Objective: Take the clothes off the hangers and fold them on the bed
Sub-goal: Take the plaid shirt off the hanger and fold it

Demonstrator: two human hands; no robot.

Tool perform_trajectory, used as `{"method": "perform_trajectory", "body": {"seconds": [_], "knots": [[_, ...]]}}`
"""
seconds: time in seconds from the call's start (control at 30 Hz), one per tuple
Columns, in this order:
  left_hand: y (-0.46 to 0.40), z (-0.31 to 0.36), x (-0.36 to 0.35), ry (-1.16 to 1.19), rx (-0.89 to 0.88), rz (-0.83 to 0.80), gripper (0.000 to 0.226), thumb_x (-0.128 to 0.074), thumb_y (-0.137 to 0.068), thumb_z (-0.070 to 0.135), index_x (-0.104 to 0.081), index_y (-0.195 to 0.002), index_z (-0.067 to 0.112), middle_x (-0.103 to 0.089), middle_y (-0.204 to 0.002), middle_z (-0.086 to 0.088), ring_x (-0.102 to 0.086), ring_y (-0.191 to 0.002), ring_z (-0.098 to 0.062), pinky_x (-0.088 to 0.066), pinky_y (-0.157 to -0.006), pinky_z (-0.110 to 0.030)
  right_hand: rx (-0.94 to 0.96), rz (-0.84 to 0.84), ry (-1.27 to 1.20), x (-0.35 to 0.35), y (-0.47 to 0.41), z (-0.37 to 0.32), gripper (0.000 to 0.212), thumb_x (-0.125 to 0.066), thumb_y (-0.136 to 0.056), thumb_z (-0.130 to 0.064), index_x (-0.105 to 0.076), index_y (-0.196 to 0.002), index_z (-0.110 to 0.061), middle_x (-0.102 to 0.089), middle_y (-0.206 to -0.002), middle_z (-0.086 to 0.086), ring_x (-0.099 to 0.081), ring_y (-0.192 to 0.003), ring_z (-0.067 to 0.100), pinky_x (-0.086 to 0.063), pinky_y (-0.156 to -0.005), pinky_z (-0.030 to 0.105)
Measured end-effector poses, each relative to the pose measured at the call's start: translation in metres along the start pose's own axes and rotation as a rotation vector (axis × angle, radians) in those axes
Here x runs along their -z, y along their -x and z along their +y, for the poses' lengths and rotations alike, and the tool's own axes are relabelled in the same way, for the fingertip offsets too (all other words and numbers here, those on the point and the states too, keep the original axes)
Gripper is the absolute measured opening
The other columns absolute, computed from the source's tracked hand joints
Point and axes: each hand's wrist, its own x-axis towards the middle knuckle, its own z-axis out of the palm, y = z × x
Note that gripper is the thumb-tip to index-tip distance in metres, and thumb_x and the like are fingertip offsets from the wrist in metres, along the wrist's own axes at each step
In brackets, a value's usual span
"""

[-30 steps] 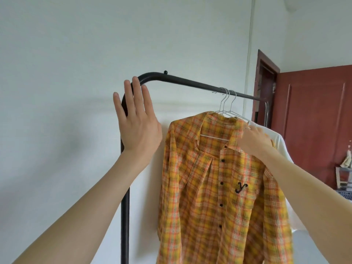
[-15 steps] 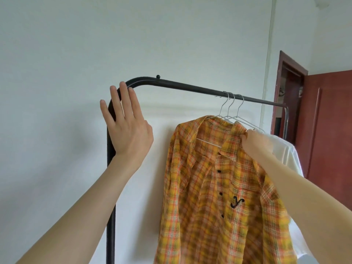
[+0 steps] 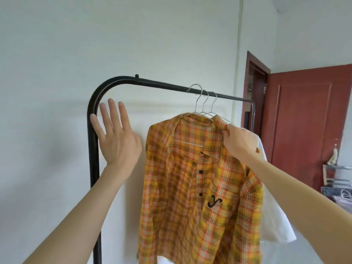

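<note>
A: Item one, your left hand [image 3: 116, 138]?

B: It was raised, palm forward, fingers straight and spread. It held nothing. It stood in front of the upright of the black clothes rack [image 3: 92, 149], just left of the shirt; whether it touched the post could not be told.

A: Item two, your right hand [image 3: 238, 141]?

B: Your fingers were curled, pinching the collar and shoulder of the yellow plaid shirt [image 3: 190, 187] on its right side. A ring showed on one finger.

A: Item three, the shirt itself?

B: It hung on a wire hanger [image 3: 192, 111], buttoned, with a dark embroidered mark on the chest pocket. The hanger's hook sat slightly above the rail rather than squarely on it. Two further wire hooks stood just beside it.

A: Item four, other stock?

B: A white garment [image 3: 274, 216] hung behind the shirt, to its right. A dark red door [image 3: 308, 121] stood beyond the rack, against a pale wall [image 3: 95, 44].
</note>
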Motion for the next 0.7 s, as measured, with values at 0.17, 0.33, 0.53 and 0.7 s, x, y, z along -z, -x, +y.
{"method": "perform_trajectory", "body": {"seconds": [0.17, 0.33, 0.53, 0.7], "knots": [[0.029, -0.003, 0.003, 0.245, -0.07, -0.034, 0.078, -0.057, -0.083, 0.009, -0.015, -0.148, -0.001, -0.009, -0.154, -0.027, -0.003, -0.143, -0.043, 0.003, -0.116, -0.05, -0.112, -0.084, 0.081, 0.029, 0.069, 0.016, 0.03, -0.037, -0.099, -0.033, -0.057, -0.089, -0.013, -0.055, -0.075, 0.0, -0.057, -0.071, 0.024, -0.034, -0.059, 0.029], [0.076, 0.004, 0.017, 0.464, -0.204, -0.302, 0.072, -0.055, -0.085, 0.009, -0.019, -0.146, 0.0, -0.01, -0.153, -0.027, -0.005, -0.142, -0.044, -0.012, -0.114, -0.055, -0.244, -0.078, 0.228, 0.086, 0.145, 0.023, 0.029, -0.037, -0.1, -0.036, -0.056, -0.095, -0.014, -0.054, -0.074, 0.001, -0.05, -0.064, 0.024, -0.033, -0.059, 0.029], [0.146, 0.044, 0.067, 0.878, -0.485, -0.518, 0.052, -0.054, -0.089, 0.009, -0.037, -0.137, 0.0, -0.039, -0.139, -0.021, -0.037, -0.131, -0.036, -0.039, -0.103, -0.051, -0.423, -0.061, 0.338, 0.186, 0.23, 0.03, 0.03, -0.04, -0.099, -0.037, -0.059, -0.095, -0.013, -0.056, -0.075, 0.005, -0.057, -0.073, 0.028, -0.04, -0.066, 0.032], [0.217, 0.092, 0.147, 1.233, -0.68, -0.622, 0.037, -0.051, -0.09, 0.005, -0.053, -0.127, 0.006, -0.055, -0.128, -0.009, -0.05, -0.12, -0.026, -0.043, -0.094, -0.039, -0.631, 0.02, 0.454, 0.279, 0.326, 0.055, 0.035, -0.038, -0.099, -0.037, -0.063, -0.093, -0.012, -0.059, -0.073, 0.002, -0.048, -0.069, 0.022, -0.033, -0.1, 0.04]]}}
